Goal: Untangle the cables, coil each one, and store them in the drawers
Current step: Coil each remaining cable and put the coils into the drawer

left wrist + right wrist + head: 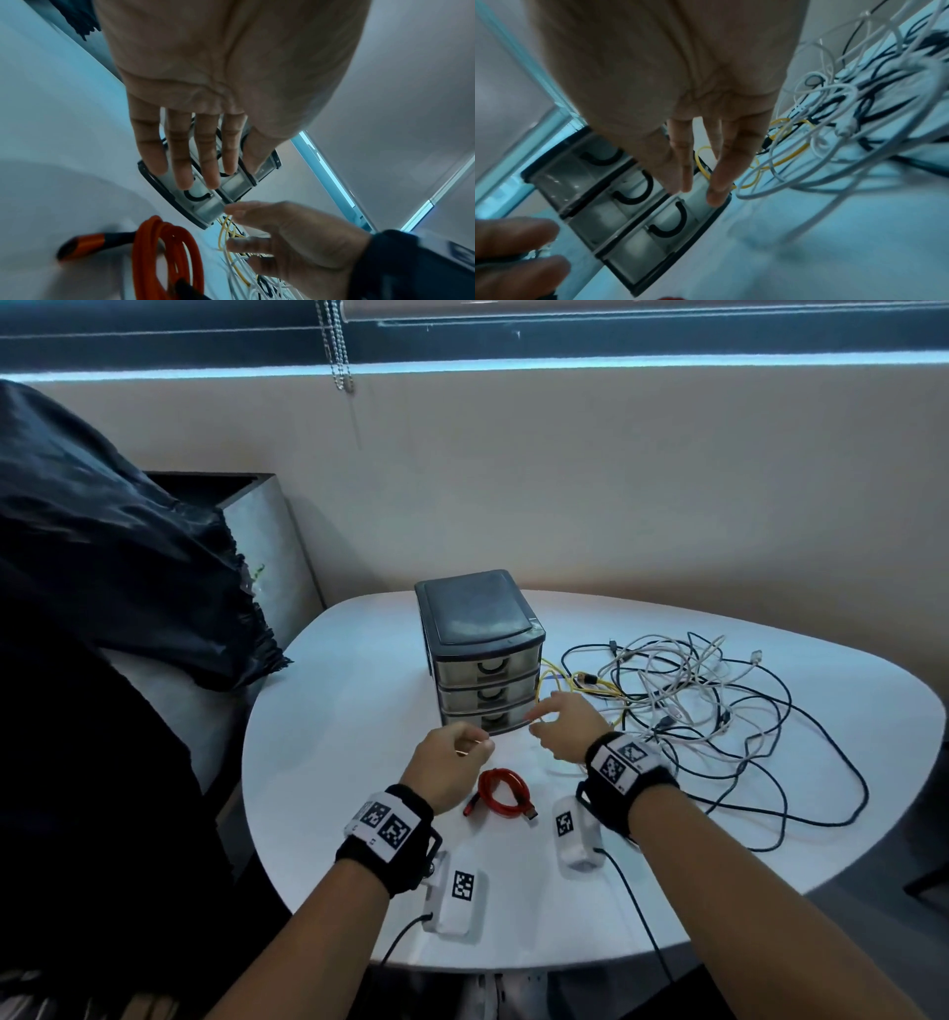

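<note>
White desk (334, 762): red cable (500, 792) coiled; left hand (452, 765) and right hand (567, 726), fingers spread and empty, next pull yellow cable (552, 670) from the tangle (719, 706) at two o'clock.

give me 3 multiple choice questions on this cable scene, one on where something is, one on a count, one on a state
1. Where does the coiled red cable lie?
A. on top of the drawer unit
B. on the table in front of the drawer unit
C. inside the tangled pile

2. How many drawers does the drawer unit have?
A. two
B. three
C. four

3. What state are the drawers in?
A. all shut
B. top one pulled out
C. bottom one removed

Answers:
1. B: the head view shows it on the table, nearer the person than the unit, between the left hand and right hand.
2. B: three fronts with dark handles are stacked.
3. A: all three fronts sit flush with the frame; the tangled cables lie loose to its right.
</note>
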`<state>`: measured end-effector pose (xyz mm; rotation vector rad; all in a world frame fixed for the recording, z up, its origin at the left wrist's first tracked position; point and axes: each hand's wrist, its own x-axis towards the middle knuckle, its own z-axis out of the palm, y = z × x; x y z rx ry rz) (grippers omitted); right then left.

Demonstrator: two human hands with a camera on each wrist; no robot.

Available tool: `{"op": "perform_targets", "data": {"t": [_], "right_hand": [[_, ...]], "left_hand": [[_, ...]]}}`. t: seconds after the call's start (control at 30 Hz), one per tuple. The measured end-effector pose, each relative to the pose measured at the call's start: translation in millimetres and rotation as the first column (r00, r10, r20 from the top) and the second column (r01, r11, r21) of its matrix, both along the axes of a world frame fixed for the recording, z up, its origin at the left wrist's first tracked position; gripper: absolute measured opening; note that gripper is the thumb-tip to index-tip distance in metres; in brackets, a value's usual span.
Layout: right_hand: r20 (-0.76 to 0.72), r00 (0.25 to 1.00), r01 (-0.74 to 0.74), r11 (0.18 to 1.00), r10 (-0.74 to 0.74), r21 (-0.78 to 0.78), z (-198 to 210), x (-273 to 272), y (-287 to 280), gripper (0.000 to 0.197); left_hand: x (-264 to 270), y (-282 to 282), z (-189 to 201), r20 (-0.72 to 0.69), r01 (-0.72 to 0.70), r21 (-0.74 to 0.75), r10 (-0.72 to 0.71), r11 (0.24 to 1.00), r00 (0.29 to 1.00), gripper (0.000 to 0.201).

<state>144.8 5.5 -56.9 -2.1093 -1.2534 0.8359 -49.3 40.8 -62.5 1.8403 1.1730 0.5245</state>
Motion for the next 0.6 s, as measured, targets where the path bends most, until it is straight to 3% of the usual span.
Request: {"op": "perform_targets", "data": {"t": [0.1,0.2,0.3,0.47,0.6], "right_hand": [[-0.144,0.989,-0.048,0.996,0.037,-0.076,1,3,10,0.010],[-0.129,0.986,0.120,0.986,-0.105,0.116,20,19,14,0.016],[-0.157,0.973,0.220,0.898,-0.171,0.381,71,34,8,0.018],[-0.181,0.983,0.136,0.758,-0.024,0.638,181,37,-14,0.014],[-0.063,0.996,0.001,0.676,0.068,0.737,245,20,-34,0.012]], "left_hand": [[7,-2,1,0.042,0.033,-0.003,-0.033,0.999,0.999,0.005],[10,-2,5,0.081,0.056,-0.003,-0.055,0.998,0.995,0.004],[18,-3,13,0.134,0.067,-0.003,-0.066,0.998,0.989,0.003],[46,-16,62,0.297,0.070,0.033,-0.077,0.997,0.952,0.007],[74,-15,137,0.518,0.003,0.194,-0.105,0.981,0.849,0.037]]}}
